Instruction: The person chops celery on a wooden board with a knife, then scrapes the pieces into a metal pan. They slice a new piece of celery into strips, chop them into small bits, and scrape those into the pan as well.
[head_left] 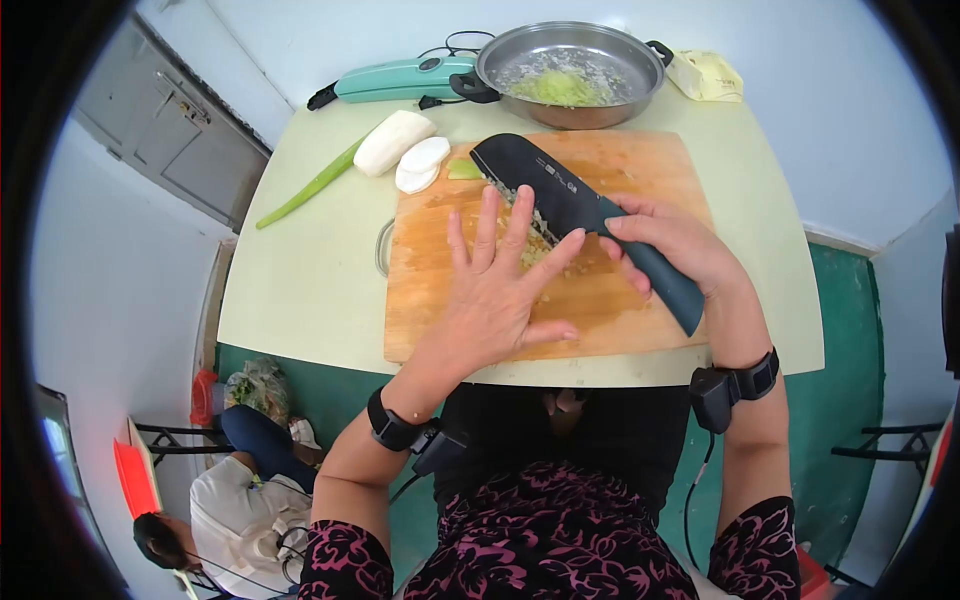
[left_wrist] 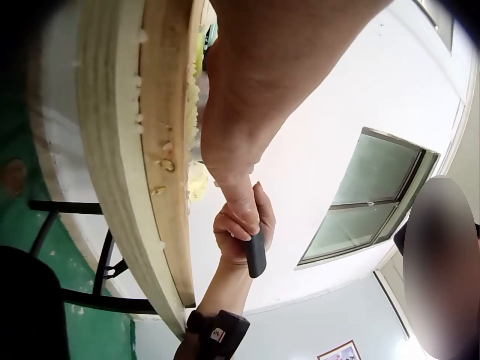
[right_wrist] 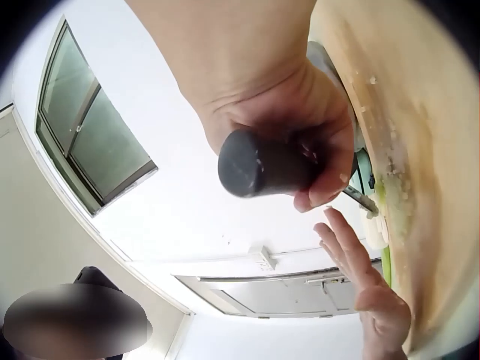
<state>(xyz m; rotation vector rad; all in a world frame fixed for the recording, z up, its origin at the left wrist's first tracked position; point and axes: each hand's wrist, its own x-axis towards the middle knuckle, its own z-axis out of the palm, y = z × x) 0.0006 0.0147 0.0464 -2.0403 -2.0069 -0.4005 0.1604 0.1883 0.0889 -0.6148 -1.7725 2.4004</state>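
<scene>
My right hand [head_left: 690,245] grips the dark handle of a broad black kitchen knife [head_left: 550,188], whose blade slants to the upper left over the cutting board [head_left: 650,165]. Fingers spread and straight, my left hand [head_left: 488,305] hovers over the board beside the blade. Finely chopped pale bits [head_left: 543,252] lie along the cutting edge, partly hidden by the left hand. A small light green piece [head_left: 464,169] sits by the blade's tip. In the right wrist view the handle's butt end [right_wrist: 244,165] sticks out of the right fist.
Left of the board lie two white round slices [head_left: 425,155], a peeled white vegetable chunk [head_left: 395,142] and a long green stalk [head_left: 315,185]. Behind stand a metal pan [head_left: 490,65] holding shredded green and white bits, a teal appliance [head_left: 400,80] and a yellow packet [head_left: 708,75]. Another person [head_left: 235,510] sits lower left.
</scene>
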